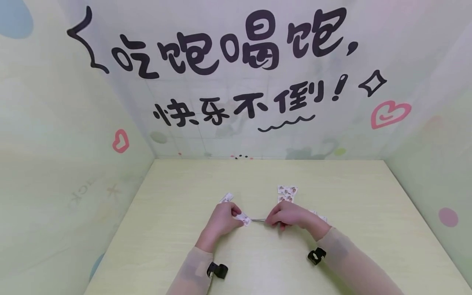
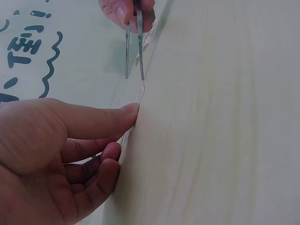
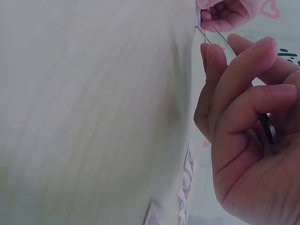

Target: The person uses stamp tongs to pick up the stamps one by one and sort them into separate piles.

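My left hand pinches a small white piece with coloured prints between thumb and fingers, low over the table. In the left wrist view that printed piece shows as a thin edge past the thumb tip. From the other side, my right hand grips slim metal tweezers pointing left at the printed piece. Their two prongs are spread apart, with the tips right by its end. Curled fingers hide most of the tweezers in the right wrist view.
Another white printed piece lies beyond my left hand. Several more printed pieces lie beyond my right hand, and others beside its wrist, partly covered. The pale wooden table meets a wall with black lettering at the back.
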Demonstrator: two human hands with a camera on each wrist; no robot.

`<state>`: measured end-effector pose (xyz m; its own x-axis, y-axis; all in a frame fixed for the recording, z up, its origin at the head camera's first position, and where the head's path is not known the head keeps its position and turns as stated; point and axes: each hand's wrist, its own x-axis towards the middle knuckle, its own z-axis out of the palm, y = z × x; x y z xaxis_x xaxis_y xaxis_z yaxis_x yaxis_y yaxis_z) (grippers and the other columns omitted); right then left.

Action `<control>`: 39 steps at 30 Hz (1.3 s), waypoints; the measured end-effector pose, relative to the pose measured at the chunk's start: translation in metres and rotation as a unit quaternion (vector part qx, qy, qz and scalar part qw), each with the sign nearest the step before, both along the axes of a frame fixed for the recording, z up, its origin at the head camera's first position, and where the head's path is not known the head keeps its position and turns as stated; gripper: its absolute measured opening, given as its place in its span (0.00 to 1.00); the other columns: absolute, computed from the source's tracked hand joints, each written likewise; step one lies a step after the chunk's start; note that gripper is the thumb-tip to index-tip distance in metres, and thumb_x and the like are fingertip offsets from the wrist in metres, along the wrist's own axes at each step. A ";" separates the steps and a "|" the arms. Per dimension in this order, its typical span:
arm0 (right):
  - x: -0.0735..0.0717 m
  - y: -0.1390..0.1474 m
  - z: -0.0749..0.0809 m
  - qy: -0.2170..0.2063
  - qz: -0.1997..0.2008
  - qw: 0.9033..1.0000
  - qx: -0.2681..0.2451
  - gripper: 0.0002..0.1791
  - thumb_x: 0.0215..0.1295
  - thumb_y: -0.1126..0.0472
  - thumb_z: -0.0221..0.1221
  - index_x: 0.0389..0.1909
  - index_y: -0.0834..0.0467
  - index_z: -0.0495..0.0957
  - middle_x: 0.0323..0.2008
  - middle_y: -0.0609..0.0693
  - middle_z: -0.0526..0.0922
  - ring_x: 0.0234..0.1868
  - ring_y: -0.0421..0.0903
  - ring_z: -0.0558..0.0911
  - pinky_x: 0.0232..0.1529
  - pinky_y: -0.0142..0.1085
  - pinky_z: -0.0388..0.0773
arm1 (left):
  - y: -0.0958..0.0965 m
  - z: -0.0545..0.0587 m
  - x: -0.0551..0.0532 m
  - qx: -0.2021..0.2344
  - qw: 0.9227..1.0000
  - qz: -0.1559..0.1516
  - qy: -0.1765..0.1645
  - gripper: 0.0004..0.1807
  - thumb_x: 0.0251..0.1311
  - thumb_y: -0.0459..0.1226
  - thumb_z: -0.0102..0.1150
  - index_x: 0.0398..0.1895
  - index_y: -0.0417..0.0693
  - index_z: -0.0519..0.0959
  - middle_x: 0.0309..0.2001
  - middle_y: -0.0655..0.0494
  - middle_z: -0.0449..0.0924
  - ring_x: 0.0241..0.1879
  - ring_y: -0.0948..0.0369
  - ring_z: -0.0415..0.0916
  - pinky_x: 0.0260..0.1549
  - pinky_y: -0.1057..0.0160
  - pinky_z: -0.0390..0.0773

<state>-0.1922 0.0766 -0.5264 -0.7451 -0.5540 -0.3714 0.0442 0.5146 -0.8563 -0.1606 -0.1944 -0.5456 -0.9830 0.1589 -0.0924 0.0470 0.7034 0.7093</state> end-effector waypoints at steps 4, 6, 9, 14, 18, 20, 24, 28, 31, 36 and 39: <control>0.001 -0.003 -0.001 -0.009 -0.001 1.000 -0.010 0.09 0.68 0.58 0.70 0.41 0.61 0.91 0.29 0.50 0.86 0.19 0.38 0.78 0.26 0.31 0.70 | 0.000 0.000 0.000 -0.001 1.000 -0.003 0.002 0.15 0.50 0.31 0.81 0.39 0.40 0.85 0.35 0.55 0.81 0.37 0.58 0.75 0.43 0.55 0.80; 0.002 -0.004 -0.002 -0.010 -0.002 1.000 -0.011 0.09 0.68 0.58 0.70 0.41 0.61 0.91 0.29 0.50 0.86 0.19 0.38 0.78 0.26 0.31 0.70 | 0.000 0.000 0.000 0.000 1.000 -0.002 0.002 0.15 0.50 0.31 0.81 0.39 0.40 0.85 0.35 0.55 0.81 0.37 0.58 0.75 0.43 0.55 0.80; 0.001 -0.006 -0.004 -0.011 -0.002 1.000 -0.012 0.10 0.68 0.58 0.70 0.41 0.61 0.91 0.29 0.50 0.86 0.19 0.38 0.78 0.26 0.31 0.70 | -0.001 0.000 -0.001 0.000 1.000 -0.002 0.002 0.15 0.50 0.31 0.81 0.39 0.41 0.85 0.35 0.56 0.80 0.37 0.59 0.75 0.42 0.56 0.79; -0.003 -0.008 -0.007 -0.009 0.004 1.000 -0.022 0.10 0.69 0.57 0.69 0.43 0.61 0.90 0.30 0.49 0.86 0.20 0.39 0.79 0.25 0.31 0.70 | -0.002 -0.001 -0.001 0.000 1.000 -0.004 0.004 0.15 0.50 0.31 0.81 0.39 0.41 0.85 0.35 0.56 0.81 0.37 0.59 0.75 0.43 0.56 0.80; -0.007 -0.012 -0.009 -0.004 0.013 1.000 -0.022 0.10 0.70 0.58 0.69 0.43 0.61 0.90 0.30 0.49 0.86 0.21 0.39 0.79 0.25 0.31 0.70 | -0.001 -0.001 -0.001 -0.002 1.000 -0.005 0.001 0.15 0.50 0.31 0.82 0.39 0.41 0.85 0.35 0.56 0.81 0.37 0.59 0.76 0.43 0.56 0.80; -0.009 -0.015 -0.010 0.006 0.016 1.000 -0.018 0.09 0.69 0.58 0.70 0.42 0.61 0.90 0.30 0.49 0.86 0.21 0.40 0.79 0.26 0.31 0.71 | 0.000 0.000 -0.001 -0.001 1.000 -0.004 -0.001 0.15 0.50 0.31 0.82 0.39 0.41 0.85 0.35 0.56 0.81 0.37 0.59 0.76 0.43 0.56 0.80; -0.014 -0.020 -0.011 0.039 0.014 0.999 0.006 0.07 0.68 0.59 0.70 0.40 0.59 0.90 0.30 0.48 0.87 0.21 0.40 0.79 0.28 0.32 0.74 | 0.000 0.000 -0.001 0.002 1.000 -0.003 -0.003 0.14 0.50 0.31 0.81 0.39 0.40 0.85 0.35 0.55 0.81 0.37 0.59 0.76 0.42 0.56 0.80; -0.016 -0.023 -0.010 0.057 0.008 0.998 0.027 0.04 0.67 0.61 0.70 0.38 0.58 0.90 0.28 0.47 0.86 0.21 0.40 0.77 0.27 0.32 0.73 | 0.001 0.001 -0.002 0.004 1.000 -0.002 -0.006 0.14 0.50 0.30 0.81 0.39 0.41 0.85 0.35 0.56 0.81 0.37 0.59 0.76 0.42 0.56 0.80; -0.015 -0.024 -0.009 0.057 0.007 0.998 0.031 0.03 0.67 0.62 0.70 0.37 0.58 0.89 0.27 0.48 0.85 0.20 0.40 0.76 0.27 0.32 0.73 | 0.002 0.002 -0.002 0.003 1.000 -0.004 -0.008 0.14 0.51 0.30 0.81 0.39 0.41 0.86 0.35 0.56 0.81 0.37 0.59 0.76 0.42 0.56 0.80; -0.007 -0.026 -0.007 0.037 -0.007 0.999 0.008 0.04 0.70 0.63 0.68 0.37 0.61 0.86 0.28 0.50 0.83 0.21 0.40 0.76 0.28 0.33 0.72 | 0.002 0.005 -0.001 0.001 1.000 -0.011 -0.002 0.16 0.52 0.30 0.80 0.42 0.39 0.85 0.36 0.54 0.80 0.37 0.59 0.74 0.42 0.57 0.79; 0.002 -0.027 -0.007 0.010 -0.038 0.999 -0.025 0.06 0.72 0.64 0.65 0.40 0.64 0.85 0.30 0.51 0.83 0.21 0.40 0.77 0.27 0.32 0.73 | 0.003 0.008 0.001 0.007 1.000 -0.007 0.010 0.16 0.54 0.33 0.79 0.43 0.38 0.85 0.36 0.53 0.79 0.36 0.58 0.73 0.40 0.57 0.77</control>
<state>-0.1906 0.0493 -0.5339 -0.7925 -0.5135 -0.3289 0.0632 0.4674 -0.8818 -0.1601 -0.1915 -0.5376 -0.9822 0.1739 -0.0709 0.0708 0.6927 0.7178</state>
